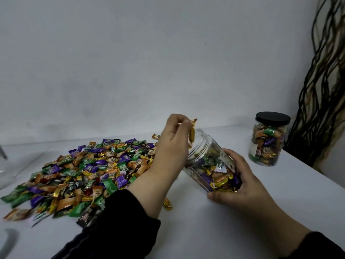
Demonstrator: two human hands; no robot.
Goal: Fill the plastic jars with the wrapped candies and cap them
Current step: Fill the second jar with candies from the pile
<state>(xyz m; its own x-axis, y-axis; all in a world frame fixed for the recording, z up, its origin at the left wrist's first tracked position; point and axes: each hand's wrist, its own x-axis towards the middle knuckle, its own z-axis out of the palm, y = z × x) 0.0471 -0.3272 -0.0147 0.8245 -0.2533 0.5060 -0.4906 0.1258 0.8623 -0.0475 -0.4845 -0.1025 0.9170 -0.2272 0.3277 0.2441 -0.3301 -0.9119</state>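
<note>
Clear object (11,165) cut off left edge, perhaps plastic; identity unclear.

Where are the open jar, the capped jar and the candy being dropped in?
open jar (200,144): head view, clear wall near its mouth.
capped jar (273,118): head view, its black lid.
orange candy (192,135): head view, wrapper below the left hand's fingertips.

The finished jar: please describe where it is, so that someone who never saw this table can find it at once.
Look to the far right part of the white table, near the dark wavy-patterned curtain. There the capped jar stands upright and alone, full of wrapped candies. Unlike the tilted open jar in the right hand, it carries a black lid.
</note>
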